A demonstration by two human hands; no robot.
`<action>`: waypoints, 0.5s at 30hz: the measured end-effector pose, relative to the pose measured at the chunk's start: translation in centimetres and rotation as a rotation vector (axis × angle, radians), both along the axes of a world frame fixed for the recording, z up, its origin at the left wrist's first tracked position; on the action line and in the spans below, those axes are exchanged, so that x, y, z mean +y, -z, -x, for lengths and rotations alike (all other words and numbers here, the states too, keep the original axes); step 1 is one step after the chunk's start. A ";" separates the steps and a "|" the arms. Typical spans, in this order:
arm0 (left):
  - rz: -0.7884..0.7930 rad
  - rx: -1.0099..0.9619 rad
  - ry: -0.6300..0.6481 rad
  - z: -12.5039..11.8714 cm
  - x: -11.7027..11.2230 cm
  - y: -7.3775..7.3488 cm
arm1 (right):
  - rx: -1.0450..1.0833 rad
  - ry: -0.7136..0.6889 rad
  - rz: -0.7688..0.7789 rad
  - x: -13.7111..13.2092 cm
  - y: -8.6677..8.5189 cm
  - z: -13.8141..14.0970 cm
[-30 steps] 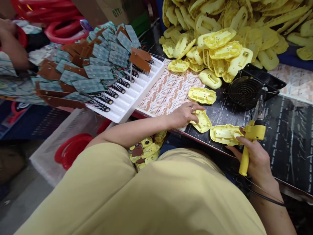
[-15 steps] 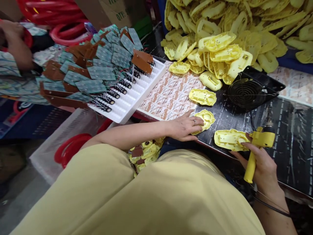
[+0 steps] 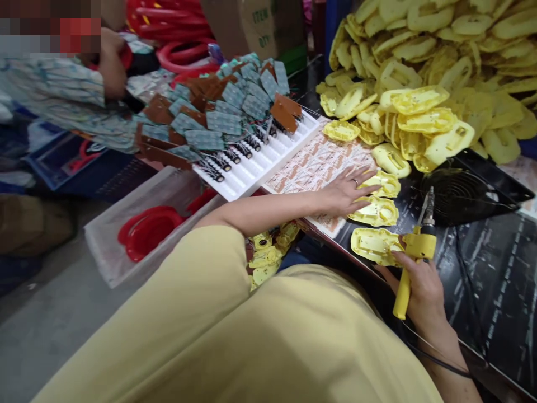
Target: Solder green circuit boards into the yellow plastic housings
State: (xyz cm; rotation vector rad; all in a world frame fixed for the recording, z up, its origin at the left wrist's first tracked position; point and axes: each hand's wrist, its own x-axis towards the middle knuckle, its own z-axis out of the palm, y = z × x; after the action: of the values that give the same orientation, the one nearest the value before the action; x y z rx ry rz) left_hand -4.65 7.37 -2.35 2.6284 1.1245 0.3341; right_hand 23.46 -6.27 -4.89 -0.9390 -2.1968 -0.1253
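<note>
My left hand (image 3: 344, 193) lies flat with fingers spread, its fingertips on two yellow plastic shell halves, the farther shell (image 3: 385, 183) and the middle shell (image 3: 375, 211). My right hand (image 3: 422, 285) is wrapped round a yellow soldering gun (image 3: 419, 246), whose metal tip points up and away from me. Fingers of that same hand also touch the nearest yellow shell (image 3: 373, 244) at its right end. All three shells lie hollow side up in a row at the front edge of the black bench top.
A large heap of yellow shells (image 3: 444, 73) rises at the back right. Before it stands a black fan (image 3: 455, 193). To the left, a white tray (image 3: 260, 168) holds wired speakers and green boards. A co-worker's arm (image 3: 112, 64) shows at upper left, above a bin (image 3: 104, 246) with red parts.
My left hand has moved forward, from the middle shell to across the far two. My right hand has shifted left with the soldering gun and near shell. The view has turned left.
</note>
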 end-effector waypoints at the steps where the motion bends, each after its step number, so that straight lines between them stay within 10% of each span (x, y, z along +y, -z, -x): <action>1: 0.042 0.066 -0.036 -0.4 -0.1 0.0 | -0.010 0.005 -0.004 0.2 0.0 0.2; 7: -0.064 0.126 -0.131 -0.4 -0.1 -1.4 | -0.076 0.028 -0.068 0.9 -0.8 0.2; 15: -0.200 0.116 -0.519 16.4 9.1 -5.0 | 0.003 0.179 0.043 1.3 0.5 -1.4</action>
State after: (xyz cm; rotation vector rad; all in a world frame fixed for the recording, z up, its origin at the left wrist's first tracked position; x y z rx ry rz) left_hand -21.07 16.51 2.61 2.5034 1.9023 0.4142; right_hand 24.82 -4.97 -5.37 -1.1589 -2.1172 -0.1607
